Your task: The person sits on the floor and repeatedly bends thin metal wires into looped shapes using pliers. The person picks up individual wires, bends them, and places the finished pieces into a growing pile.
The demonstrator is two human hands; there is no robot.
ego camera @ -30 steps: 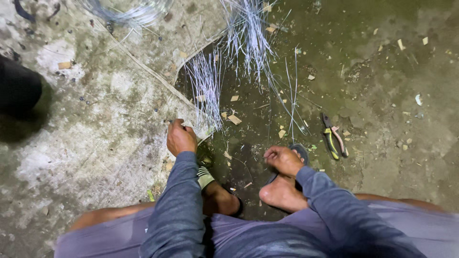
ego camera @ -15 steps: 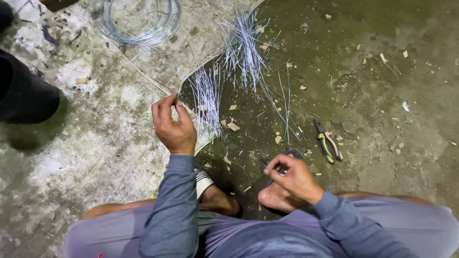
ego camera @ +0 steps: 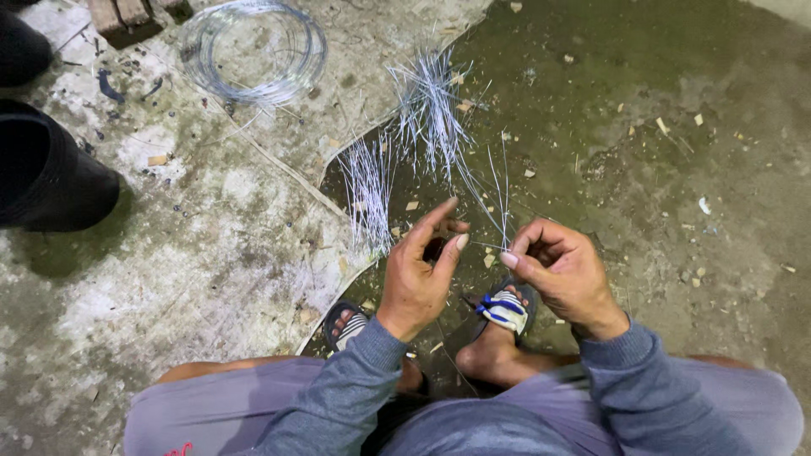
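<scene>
A: Start with the biggest thing. Any containers?

B: The floor (ego camera: 676, 211) fills the frame: pale rough concrete on the left, darker greenish and littered with chips on the right. A dark tub (ego camera: 51, 177) sits at the left edge, cut off by the border; its inside is black shadow, so I cannot tell what it holds.

A: And at the top?

B: A coil (ego camera: 253, 51) of thin grey wire lies at upper left, with wood blocks (ego camera: 127, 13) just beside it, clipped by the top edge. Cut wires (ego camera: 435, 101) lie fanned at upper centre, and a second bunch (ego camera: 369, 190) lies lower, near the middle.

A: The hands?

B: Both are raised at centre, above the sandalled feet (ego camera: 504, 311). The left hand (ego camera: 422, 270) is half open, forefinger and thumb apart, gripping nothing that I can see. The right hand (ego camera: 562, 270) has thumb and fingertips pinched together on a wire (ego camera: 505, 194) that stands up from the grip toward the fanned wires.

A: How does that wire look?

B: Thin, straight, pale grey. A fine strand seems to run between the two hands, but it is too faint to be sure, and whether the left fingers touch it is unclear.
</scene>
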